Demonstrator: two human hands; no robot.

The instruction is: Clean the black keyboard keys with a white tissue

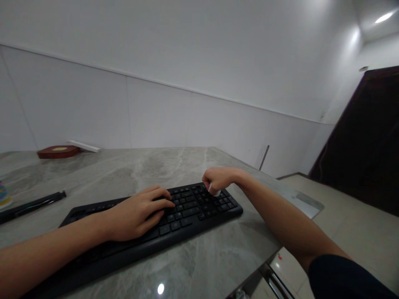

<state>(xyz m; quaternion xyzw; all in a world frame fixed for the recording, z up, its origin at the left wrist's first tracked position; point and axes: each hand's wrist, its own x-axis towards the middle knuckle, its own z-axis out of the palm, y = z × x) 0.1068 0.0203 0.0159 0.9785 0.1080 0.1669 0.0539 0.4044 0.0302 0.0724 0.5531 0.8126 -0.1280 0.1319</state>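
A black keyboard [187, 214] lies at a slant on the grey marbled table. Across its left and middle part rests my left hand [140, 211], fingers spread over the keys and holding nothing. My right hand [218, 179] is bent down at the wrist over the upper right keys. Its fingers are closed around a small white wad [215, 192], perhaps tissue or cloth, pressed near the keys; most of the wad is hidden by the fingers.
A reddish-brown box [58, 152] and a thin white object [84, 146] lie by the wall at the back left. A black rod-like item [34, 206] and a partly visible colourful container [4, 196] are at the left. The table's edge [264, 261] runs along the right.
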